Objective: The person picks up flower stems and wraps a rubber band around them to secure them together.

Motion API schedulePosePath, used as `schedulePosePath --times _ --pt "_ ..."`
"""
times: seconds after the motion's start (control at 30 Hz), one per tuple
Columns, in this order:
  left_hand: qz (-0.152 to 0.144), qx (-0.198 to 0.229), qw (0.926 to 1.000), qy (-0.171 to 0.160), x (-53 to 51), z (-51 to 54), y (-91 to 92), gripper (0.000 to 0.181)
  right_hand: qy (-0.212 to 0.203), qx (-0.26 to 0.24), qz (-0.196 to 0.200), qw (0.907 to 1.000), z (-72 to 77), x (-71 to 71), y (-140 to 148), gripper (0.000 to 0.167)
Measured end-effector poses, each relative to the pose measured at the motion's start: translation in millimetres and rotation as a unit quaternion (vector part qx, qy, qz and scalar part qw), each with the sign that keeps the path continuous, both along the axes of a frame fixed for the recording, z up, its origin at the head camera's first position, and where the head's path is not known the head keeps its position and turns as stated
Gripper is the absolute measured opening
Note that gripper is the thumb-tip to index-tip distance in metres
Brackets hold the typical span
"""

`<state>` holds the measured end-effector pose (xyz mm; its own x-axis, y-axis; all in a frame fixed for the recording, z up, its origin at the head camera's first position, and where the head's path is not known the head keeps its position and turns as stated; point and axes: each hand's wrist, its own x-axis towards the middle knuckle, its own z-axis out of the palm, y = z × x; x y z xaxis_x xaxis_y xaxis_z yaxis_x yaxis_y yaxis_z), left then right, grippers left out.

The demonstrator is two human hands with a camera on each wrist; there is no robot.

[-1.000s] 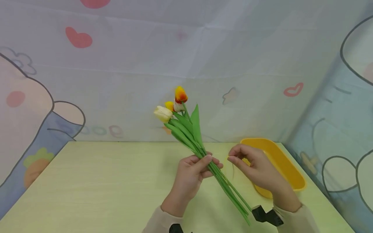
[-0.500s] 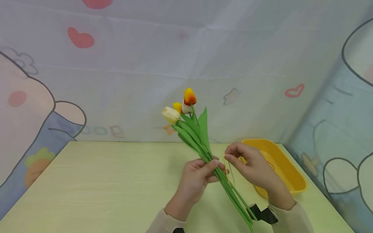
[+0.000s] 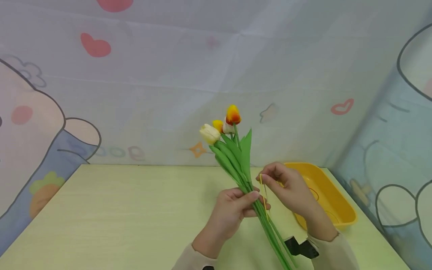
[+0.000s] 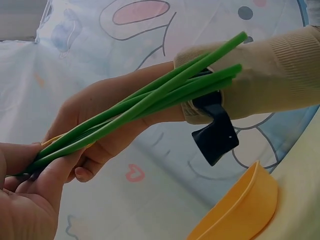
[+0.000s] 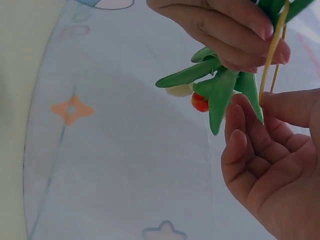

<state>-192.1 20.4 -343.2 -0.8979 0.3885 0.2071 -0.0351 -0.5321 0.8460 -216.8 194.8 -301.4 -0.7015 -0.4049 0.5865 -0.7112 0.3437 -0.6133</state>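
Note:
In the head view my left hand [image 3: 226, 213] grips a bunch of artificial tulips [image 3: 246, 150] by the stems, thumb on top. Their heads are cream, white and yellow-orange. The bunch tilts, with heads up and to the left and bare stems [image 4: 150, 97] running down to the right. A yellow rubber band [image 5: 272, 52] is stretched between the stems and my right hand [image 3: 290, 191], which pinches it between thumb and forefinger. It loops round at least one stem below the left hand; which stems exactly, I cannot tell.
On the right of the pale table [image 3: 135, 217] stands a yellow tray [image 3: 342, 204], partly hidden by the right hand, with thin bands lying in it. A printed cloth backdrop [image 3: 168, 75] hangs behind. Black camera mounts sit on both wrists.
The left hand and the tulips have moved right and slightly down. The right hand has shifted a little left, and the rubber band now shows stretched between it and the stems.

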Motion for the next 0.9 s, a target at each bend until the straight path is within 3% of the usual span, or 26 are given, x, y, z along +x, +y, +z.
schedulePosePath --times 0.13,0.27,0.33,0.5,0.63,0.73,0.8,0.87,0.9 --pt "-0.01 -0.04 0.999 0.017 -4.0 1.7 -6.5 0.023 -0.068 -0.071 0.082 0.9918 0.4 -2.3 7.3 0.007" --pt "-0.027 -0.068 0.9966 0.036 -8.5 3.0 -16.9 0.03 -0.12 -0.125 0.195 0.9654 1.1 -5.8 17.2 0.018" --pt "-0.047 -0.066 0.9956 0.048 -10.7 2.8 -22.9 0.029 -0.14 -0.147 0.261 0.9437 1.1 -8.2 21.2 0.023" --pt "-0.094 -0.035 0.9925 0.07 -15.8 1.8 -38.2 0.016 -0.165 -0.19 0.416 0.8741 -0.3 -13.2 27.8 0.025" --pt "-0.11 -0.017 0.9912 0.072 -18.1 3.1 -48.2 0.011 -0.171 -0.224 0.486 0.8272 -2.0 -13.9 31.5 0.021" --pt "-0.116 -0.005 0.9912 0.064 -19.2 3.9 -53.5 0.008 -0.17 -0.239 0.522 0.801 -1.8 -13.5 33.2 0.021" --pt "-0.121 0.007 0.9911 0.054 -19.6 4.2 -56.0 0.01 -0.155 -0.233 0.529 0.8009 -1.5 -13.7 33.3 0.022" --pt "-0.131 0.027 0.9899 0.048 -19.9 5.0 -58.3 0.013 -0.142 -0.223 0.512 0.8175 -3.1 -13.5 34.8 0.023" --pt "-0.136 0.039 0.9889 0.046 -19.8 5.6 -59.5 0.015 -0.136 -0.213 0.494 0.8322 -4.5 -12.8 35.8 0.024"
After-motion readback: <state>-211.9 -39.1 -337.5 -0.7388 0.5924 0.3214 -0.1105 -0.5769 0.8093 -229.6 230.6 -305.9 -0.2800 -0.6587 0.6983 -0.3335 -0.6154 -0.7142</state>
